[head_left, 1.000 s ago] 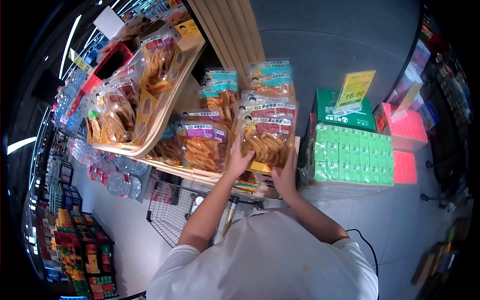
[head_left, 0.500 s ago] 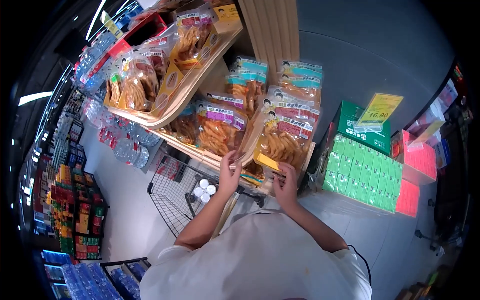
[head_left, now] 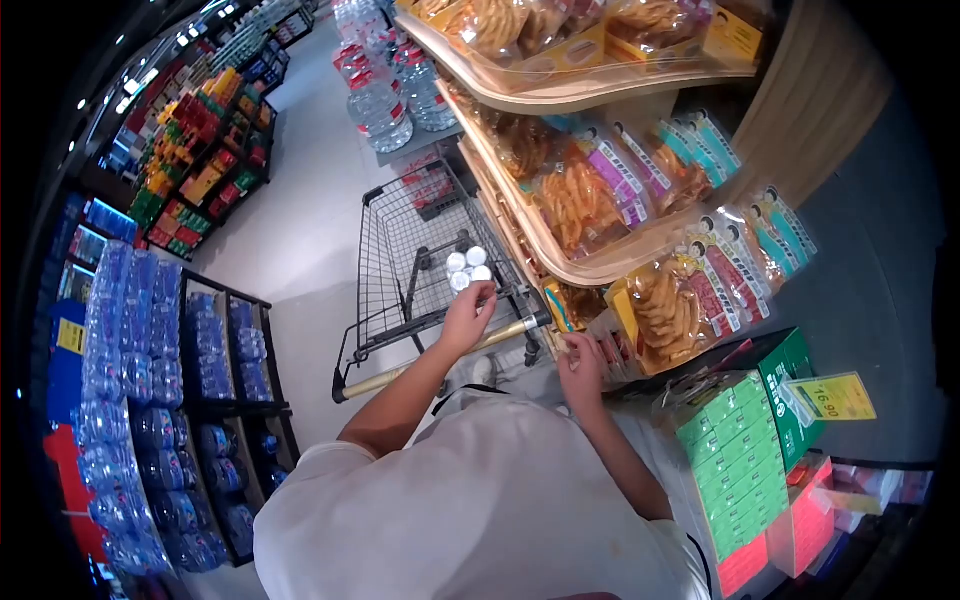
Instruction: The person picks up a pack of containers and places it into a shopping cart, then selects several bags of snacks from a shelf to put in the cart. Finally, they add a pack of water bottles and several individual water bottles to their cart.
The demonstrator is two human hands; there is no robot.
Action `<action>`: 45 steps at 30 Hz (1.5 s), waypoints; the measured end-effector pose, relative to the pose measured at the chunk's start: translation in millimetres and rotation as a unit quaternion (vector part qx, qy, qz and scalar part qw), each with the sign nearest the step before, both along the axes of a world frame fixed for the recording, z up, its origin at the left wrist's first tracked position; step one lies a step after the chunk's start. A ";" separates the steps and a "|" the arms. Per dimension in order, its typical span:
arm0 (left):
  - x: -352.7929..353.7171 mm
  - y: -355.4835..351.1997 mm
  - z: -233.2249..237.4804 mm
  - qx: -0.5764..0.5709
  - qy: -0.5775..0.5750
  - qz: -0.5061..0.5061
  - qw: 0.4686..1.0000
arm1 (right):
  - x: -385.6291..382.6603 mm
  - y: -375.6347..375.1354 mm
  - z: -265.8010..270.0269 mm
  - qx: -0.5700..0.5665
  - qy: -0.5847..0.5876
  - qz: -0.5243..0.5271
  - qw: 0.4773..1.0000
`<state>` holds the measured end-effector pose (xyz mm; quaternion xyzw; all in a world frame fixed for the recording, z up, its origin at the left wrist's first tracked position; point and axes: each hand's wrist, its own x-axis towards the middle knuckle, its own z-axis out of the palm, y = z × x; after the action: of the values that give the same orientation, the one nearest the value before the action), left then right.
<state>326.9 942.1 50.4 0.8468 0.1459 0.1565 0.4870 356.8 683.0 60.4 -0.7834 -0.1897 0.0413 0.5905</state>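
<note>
My left hand [head_left: 468,318] hovers above the near end of a wire shopping cart [head_left: 385,235], fingers loosely curled and holding nothing visible. Past its fingertips, a cluster of white-topped containers [head_left: 468,268] sits in the cart. The cart's yellowish handle bar [head_left: 470,345] runs below that hand. My right hand [head_left: 582,368] is beside the lower corner of a wooden display shelf, its fingers bent and slightly apart with nothing visible in them. Closest to it is a clear bag of brown twisted snacks [head_left: 665,310] in a yellow-edged box.
Curved wooden shelves [head_left: 590,268] hold more bagged snacks on the right. Stacked green packs [head_left: 735,460] stand below them, with a yellow price sign [head_left: 838,397] close by. Large water bottles [head_left: 380,110] stand beyond the cart. Blue bottle packs [head_left: 130,350] line the left, beside the pale floor [head_left: 290,190].
The view has turned left, bringing the cart and bottle rack further in. My left hand has gone from the shelf edge to above the cart; my right hand remains by the shelf corner.
</note>
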 end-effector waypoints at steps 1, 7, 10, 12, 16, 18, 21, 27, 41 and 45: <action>-13.2 7.9 -3.2 0.011 0.009 0.014 1.000 | -2.4 7.7 -2.9 -0.013 0.016 0.021 1.000; -84.7 93.9 -6.4 0.023 0.028 0.188 0.981 | -15.7 42.5 -90.8 -0.015 0.227 0.130 0.965; -104.6 149.5 -24.8 0.048 0.071 0.221 0.972 | -18.5 54.3 -95.4 -0.034 0.284 0.124 0.950; -113.6 190.5 -59.2 0.085 0.101 0.196 0.972 | -16.8 65.2 -86.4 0.000 0.347 0.102 0.932; -117.5 231.8 -85.9 0.095 0.259 0.098 0.956 | -25.4 99.3 -59.1 0.103 0.457 0.030 0.883; -119.3 251.9 -110.9 0.069 0.325 0.025 0.943 | -33.5 117.5 -58.0 0.137 0.478 -0.004 0.867; -120.4 276.8 -158.1 -0.008 0.394 -0.093 0.914 | -42.1 138.4 -61.3 0.130 0.491 -0.016 0.861; -111.3 291.5 -135.3 -0.092 0.474 -0.256 0.837 | -77.6 179.0 -58.8 0.105 0.499 -0.067 0.858; -131.5 320.3 -139.4 -0.168 0.324 -0.254 0.896 | -131.7 230.1 -77.5 0.158 0.470 -0.122 0.860; -144.0 326.5 -150.6 -0.197 0.327 -0.236 0.894 | -136.2 240.6 -70.8 0.169 0.448 -0.122 0.869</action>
<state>182.9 1268.5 -100.2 0.7464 0.1206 -0.2808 0.5912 220.6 923.6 -10.4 -0.5857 0.1880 0.2832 0.7358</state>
